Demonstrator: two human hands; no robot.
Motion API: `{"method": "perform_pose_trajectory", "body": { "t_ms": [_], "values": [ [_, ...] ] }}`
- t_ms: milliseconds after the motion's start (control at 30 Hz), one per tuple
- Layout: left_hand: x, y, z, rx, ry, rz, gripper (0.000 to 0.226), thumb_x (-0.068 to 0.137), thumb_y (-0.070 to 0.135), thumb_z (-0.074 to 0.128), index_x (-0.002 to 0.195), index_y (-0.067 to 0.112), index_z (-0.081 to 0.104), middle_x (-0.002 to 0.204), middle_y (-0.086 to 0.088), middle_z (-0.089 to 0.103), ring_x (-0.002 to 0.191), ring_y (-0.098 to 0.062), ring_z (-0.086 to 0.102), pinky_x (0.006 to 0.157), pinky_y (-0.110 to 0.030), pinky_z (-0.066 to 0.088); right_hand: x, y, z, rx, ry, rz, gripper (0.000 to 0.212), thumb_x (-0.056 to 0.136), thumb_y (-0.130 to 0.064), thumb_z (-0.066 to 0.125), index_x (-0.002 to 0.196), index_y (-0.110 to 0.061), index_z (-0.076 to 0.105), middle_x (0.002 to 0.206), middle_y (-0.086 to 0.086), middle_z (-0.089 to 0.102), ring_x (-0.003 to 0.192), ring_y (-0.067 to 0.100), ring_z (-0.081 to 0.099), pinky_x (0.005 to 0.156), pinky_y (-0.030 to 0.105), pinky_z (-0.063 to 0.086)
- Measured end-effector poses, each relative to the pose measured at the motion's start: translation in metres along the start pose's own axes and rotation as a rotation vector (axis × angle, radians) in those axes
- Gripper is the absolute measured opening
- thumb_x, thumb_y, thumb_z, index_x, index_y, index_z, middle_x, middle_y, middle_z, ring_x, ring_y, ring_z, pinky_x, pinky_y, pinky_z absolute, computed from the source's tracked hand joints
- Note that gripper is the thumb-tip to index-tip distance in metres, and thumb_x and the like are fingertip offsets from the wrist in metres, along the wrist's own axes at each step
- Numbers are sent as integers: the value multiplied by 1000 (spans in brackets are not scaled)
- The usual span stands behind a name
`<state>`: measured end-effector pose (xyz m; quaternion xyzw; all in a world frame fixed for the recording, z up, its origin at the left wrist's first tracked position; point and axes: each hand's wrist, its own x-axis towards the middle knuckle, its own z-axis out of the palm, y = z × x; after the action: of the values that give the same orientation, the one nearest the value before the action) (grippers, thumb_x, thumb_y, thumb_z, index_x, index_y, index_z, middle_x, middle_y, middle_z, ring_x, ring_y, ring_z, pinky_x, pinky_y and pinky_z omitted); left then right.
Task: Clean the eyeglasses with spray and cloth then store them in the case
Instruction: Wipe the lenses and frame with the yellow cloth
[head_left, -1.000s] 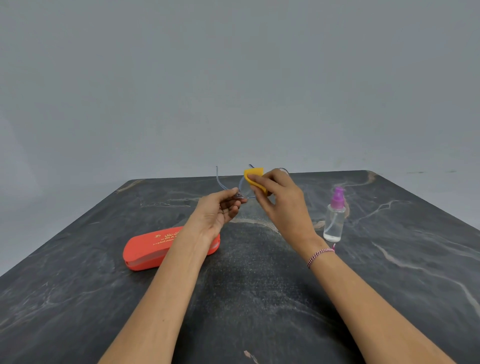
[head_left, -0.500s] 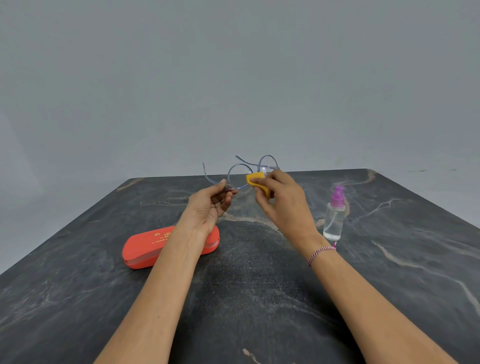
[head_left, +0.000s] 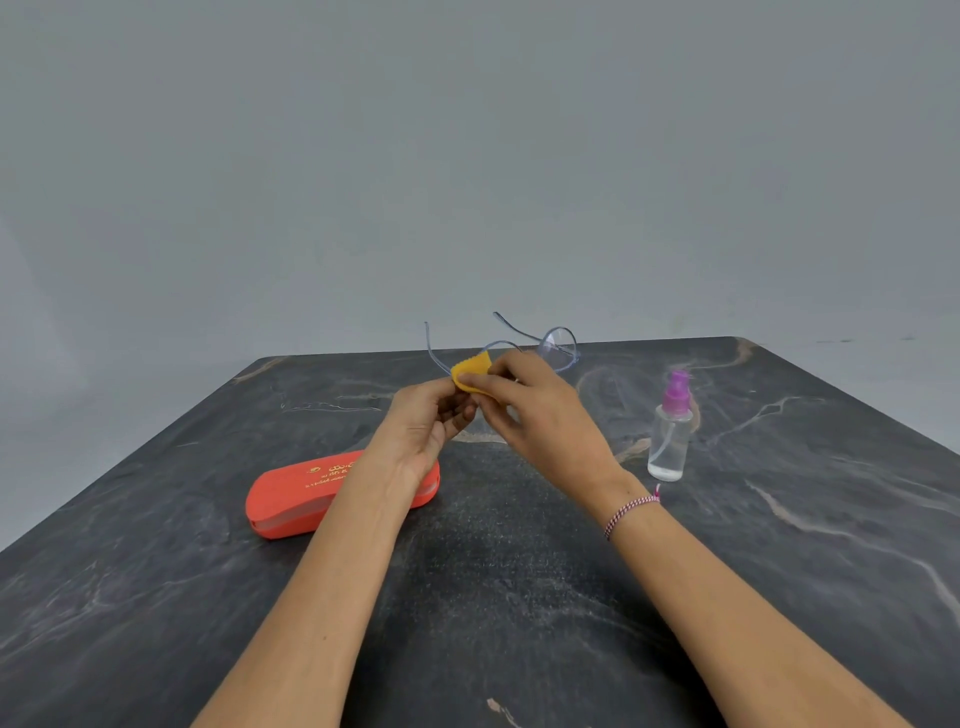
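Found left hand (head_left: 421, 421) raised above table (head_left: 519, 597), fingers curled, gripping glasses (head_left: 558, 345) at one end of the frame. Could not confirm exact contact point: hidden behind the hand. Found right hand (head_left: 540, 415) touching the left, thumb and forefinger pinching yellow cloth (head_left: 471, 368) over one lens. Noted cloth sitting between the fingertips of both hands, upper corner free. Noted second lens exposed just beyond right-hand knuckles, with both temples unfolded, pointing up and away from the hands. Recorded red case (head_left: 291, 499) lying lid down on table beneath and outboard of left wrist, gold lettering uppermost, partly covered by the forearm. Recorded spray bottle (head_left: 669, 441) upright, clear body, purple pump top, standing outboard of right wrist and apart from it. Noted braided bracelet (head_left: 631, 510) on right wrist.
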<state>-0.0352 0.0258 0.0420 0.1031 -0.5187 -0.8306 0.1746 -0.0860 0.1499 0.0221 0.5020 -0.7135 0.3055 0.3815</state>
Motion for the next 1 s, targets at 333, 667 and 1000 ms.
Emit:
{"method": "perform_pose_trajectory", "body": {
  "t_ms": [333,667,1000],
  "values": [
    [1,-2,2,108,-51,17,19,89,5,57,72,-1,62,56,-7,68,44,-3,58,48,-11,50,3,14,-16,-133,200,167,23,89,-12,58,110,-7,66,83,6,54,75,17,49,65,18,40],
    [-2,-1,1,165,-61,75,26,90,-7,45,68,1,57,45,3,61,42,-2,57,48,-11,49,1,-1,0,-68,10,29,34,90,-27,43,110,-12,65,89,6,54,85,17,47,54,34,52],
    [3,-2,1,162,-99,63,22,90,3,55,68,1,57,51,-3,66,42,-2,57,48,-10,49,2,8,-10,-40,216,144,23,91,-17,56,110,-8,67,85,5,56,72,16,53,62,31,51]
  ]
}}
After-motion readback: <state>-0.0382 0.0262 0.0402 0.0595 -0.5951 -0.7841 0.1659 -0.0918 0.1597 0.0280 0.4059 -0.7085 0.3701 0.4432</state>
